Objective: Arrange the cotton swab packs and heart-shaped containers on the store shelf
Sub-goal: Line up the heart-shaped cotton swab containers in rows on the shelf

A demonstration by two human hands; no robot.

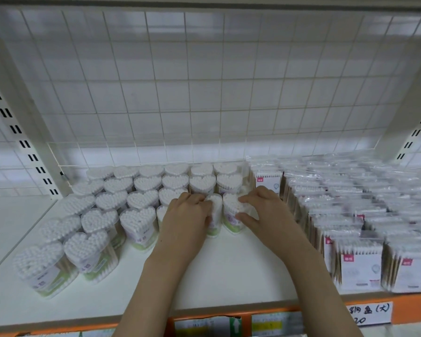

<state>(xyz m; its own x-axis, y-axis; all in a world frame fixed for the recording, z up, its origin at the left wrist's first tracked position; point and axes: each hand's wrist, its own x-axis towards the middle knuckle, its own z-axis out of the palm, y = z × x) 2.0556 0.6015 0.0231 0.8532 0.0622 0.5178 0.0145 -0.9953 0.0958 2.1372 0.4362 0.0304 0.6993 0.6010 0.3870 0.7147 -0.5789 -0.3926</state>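
Several clear heart-shaped containers [137, 220] full of white cotton swabs stand in rows on the left half of the white shelf [229, 276]. My left hand [185, 215] grips one heart-shaped container [214, 215] at mid-shelf. Right beside it, my right hand [258, 210] grips another heart-shaped container [232, 215], thumb on its front. The two held containers stand side by side, almost touching. Rectangular cotton swab packs [360, 266] in clear wrap with pink labels fill the right side in rows.
A white wire grid panel [204, 93] backs the shelf. Slotted uprights [22, 142] stand at both sides. An orange front rail [413, 310] carries a handwritten price tag [370, 312]. Bare shelf surface lies in front of my hands.
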